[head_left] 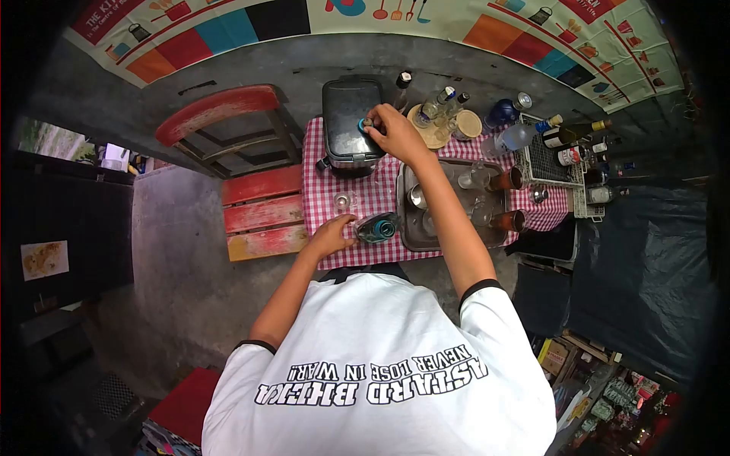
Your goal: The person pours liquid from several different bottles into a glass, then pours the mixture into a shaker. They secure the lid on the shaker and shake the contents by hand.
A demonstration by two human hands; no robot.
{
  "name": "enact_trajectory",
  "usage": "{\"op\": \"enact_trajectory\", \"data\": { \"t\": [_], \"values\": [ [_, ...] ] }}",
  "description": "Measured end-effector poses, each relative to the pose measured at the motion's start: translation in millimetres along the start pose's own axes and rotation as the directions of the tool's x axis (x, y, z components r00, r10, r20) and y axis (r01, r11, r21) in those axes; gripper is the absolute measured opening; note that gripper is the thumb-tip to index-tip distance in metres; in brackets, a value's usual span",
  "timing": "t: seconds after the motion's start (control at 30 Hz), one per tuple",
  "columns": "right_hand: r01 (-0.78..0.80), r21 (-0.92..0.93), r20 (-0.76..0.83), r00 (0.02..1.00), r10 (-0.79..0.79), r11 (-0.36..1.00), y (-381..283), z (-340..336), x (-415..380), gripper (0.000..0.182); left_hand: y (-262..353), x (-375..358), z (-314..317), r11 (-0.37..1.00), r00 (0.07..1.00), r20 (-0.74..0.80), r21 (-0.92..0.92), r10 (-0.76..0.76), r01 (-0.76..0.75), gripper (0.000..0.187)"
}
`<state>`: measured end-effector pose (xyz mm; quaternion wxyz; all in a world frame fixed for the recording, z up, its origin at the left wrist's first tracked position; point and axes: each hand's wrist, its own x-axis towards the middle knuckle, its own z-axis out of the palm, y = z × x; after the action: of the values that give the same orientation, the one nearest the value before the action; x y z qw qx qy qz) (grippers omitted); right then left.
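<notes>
My left hand is at the left side of a dark clear bottle with a teal neck ring, its fingers and thumb curled against the bottle. The bottle stands near the table's front edge. Farther forward, my right hand pinches a small blue cap over the lid of a black lidded container. Just beyond my left hand, a small clear glass rests on the checked cloth. A grey tray with glasses lies under my right forearm, which hides part of it.
Several bottles stand on a round wooden board at the back. More bottles sit around a wire rack on the right. Two brown cups are at the tray's right side. A worn red chair stands left of the table.
</notes>
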<state>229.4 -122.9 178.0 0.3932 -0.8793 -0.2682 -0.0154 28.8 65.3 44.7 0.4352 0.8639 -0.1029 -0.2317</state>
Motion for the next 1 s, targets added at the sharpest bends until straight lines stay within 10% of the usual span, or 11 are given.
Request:
{"op": "enact_trajectory", "data": {
  "t": [0.73, 1.0],
  "values": [
    [-0.127, -0.047, 0.034, 0.991, 0.128, 0.991, -7.7, -16.6, -27.5, 0.04, -48.2, -45.8, 0.7, 0.9, 0.973, -0.168, -0.431, -0.157, 0.07, 0.038],
    [-0.532, 0.427, 0.102, 0.832, 0.546, 0.731, -21.9, -3.9, -206.2, 0.053, -44.1, -48.4, 9.9, 0.878, 0.967, -0.142, -0.462, -0.21, 0.123, 0.046]
  ]
}}
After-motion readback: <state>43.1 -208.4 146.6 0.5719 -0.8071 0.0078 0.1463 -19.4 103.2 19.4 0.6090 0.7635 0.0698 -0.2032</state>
